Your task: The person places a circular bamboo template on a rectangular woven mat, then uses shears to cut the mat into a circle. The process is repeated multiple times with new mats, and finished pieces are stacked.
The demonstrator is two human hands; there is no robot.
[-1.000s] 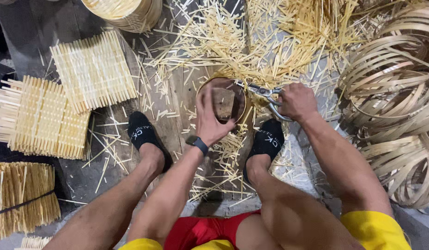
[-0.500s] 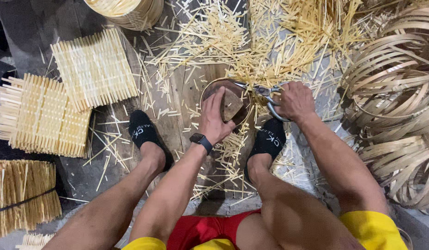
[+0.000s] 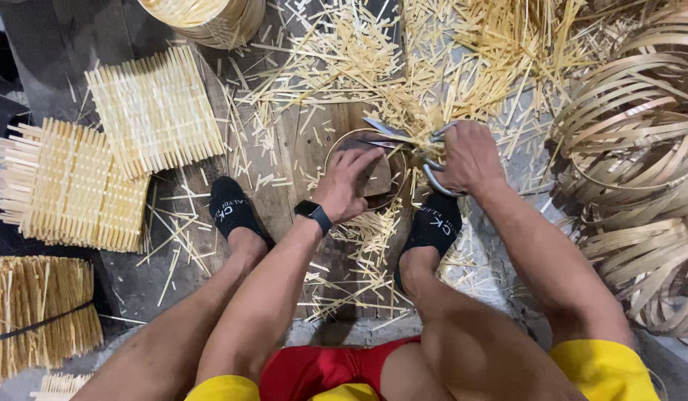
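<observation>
Bamboo hoop: lay on the wooden board between your feet.
Left hand: you pressed it flat, fingers spread.
Right hand: closed around shears.
Progress: offcuts already littered; trimming looked unfinished.

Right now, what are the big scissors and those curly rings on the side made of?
The scissors, gripped in the right hand, look like metal: grey, smooth, slightly shiny blades and handle loops. The rings look like thin bamboo or wood strips, pale tan and matte, bent into hoops. The square mats seem woven from the same pale slats.
</observation>
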